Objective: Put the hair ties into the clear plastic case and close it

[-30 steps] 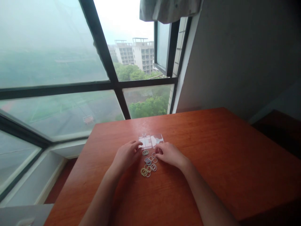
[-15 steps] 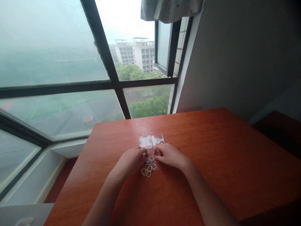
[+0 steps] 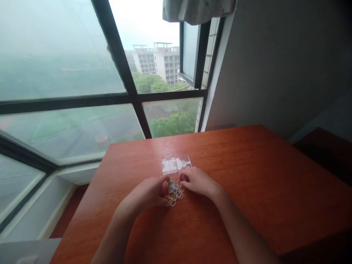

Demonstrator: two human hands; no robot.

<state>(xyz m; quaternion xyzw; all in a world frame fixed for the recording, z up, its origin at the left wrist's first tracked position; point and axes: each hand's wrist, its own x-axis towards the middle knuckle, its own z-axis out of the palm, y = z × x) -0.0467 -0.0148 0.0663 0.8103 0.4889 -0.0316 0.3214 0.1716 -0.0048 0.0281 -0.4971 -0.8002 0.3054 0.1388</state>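
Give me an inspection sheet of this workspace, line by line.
Surface: reddish-brown wooden table, glossy, bare apart from the items below.
Job's things: small pile of coloured rings between the hands; clear plastic case lying flat just beyond them.
Clutter: nothing seen.
Hands: left hand curled at the pile's left edge; right hand at its right edge; whether either grips a ring cannot be told.
Cables: nothing seen.
Surroundings: large window with dark frames ahead, grey wall to the right.

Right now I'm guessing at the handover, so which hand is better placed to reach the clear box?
Probably the right hand: its fingertips lie just short of the clear box, while the left hand sits nearer the person, beside the small rings.
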